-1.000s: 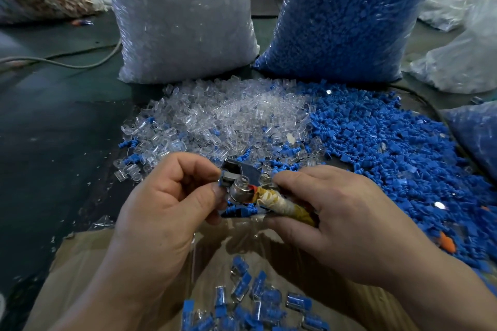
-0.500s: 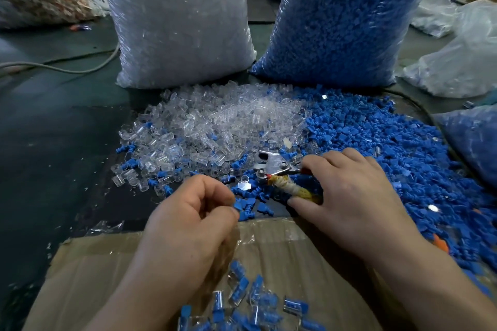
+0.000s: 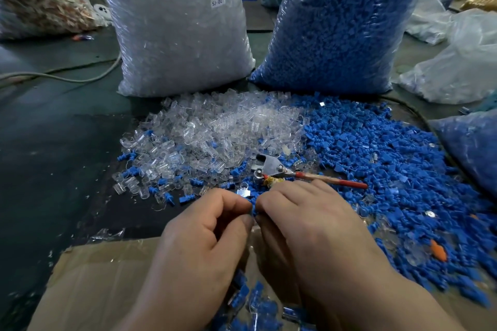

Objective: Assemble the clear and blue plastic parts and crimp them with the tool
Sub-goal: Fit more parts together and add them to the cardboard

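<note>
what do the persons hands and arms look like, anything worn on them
Both the left hand and the right hand are bare: no gloves, and no rings or watch on the parts that show. The left forearm and right forearm show no sleeves, straps or markings.

pinched blue part (image 3: 253, 210): mostly hidden | cardboard box (image 3: 107, 277): cut off at bottom edge

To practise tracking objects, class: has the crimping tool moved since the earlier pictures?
Yes. The crimping tool went from above the cardboard box rim away onto the loose parts, toward the blue bag.
</note>
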